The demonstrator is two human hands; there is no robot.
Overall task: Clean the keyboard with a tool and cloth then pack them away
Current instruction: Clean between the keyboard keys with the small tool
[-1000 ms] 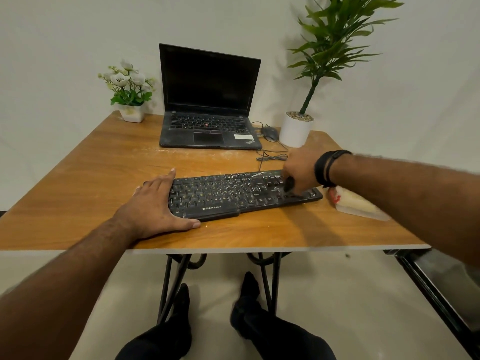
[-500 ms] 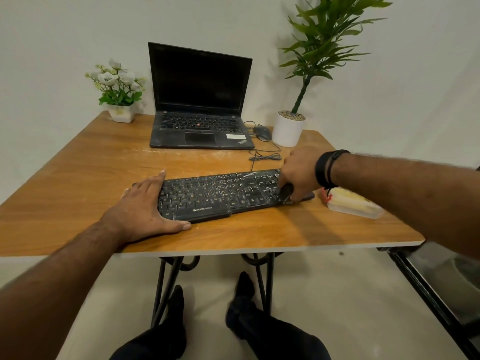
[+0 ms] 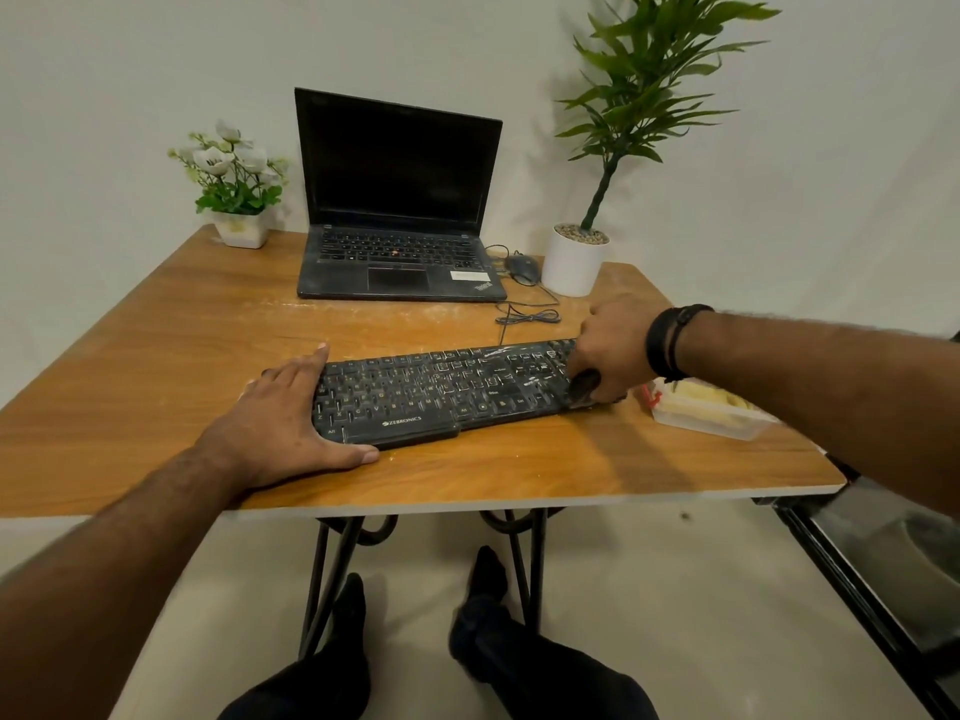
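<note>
Right hand (image 3: 610, 350) grips a dark tool (image 3: 583, 383) on the keyboard (image 3: 441, 389).

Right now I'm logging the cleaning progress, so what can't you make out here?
- Head view: dark cleaning tool, mostly hidden inside the right hand.
- Black keyboard's right end, covered by that hand.
- Clear plastic box's contents, blurred, partly behind the forearm.

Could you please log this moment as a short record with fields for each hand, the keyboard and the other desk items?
left hand: flat on the table, fingers straight against the keyboard's left end
right hand: grips a dark tool over the keyboard's right end
keyboard: black, dusty, near the front edge
container: clear, right of the keyboard
behind: open laptop, mouse, two potted plants
</note>
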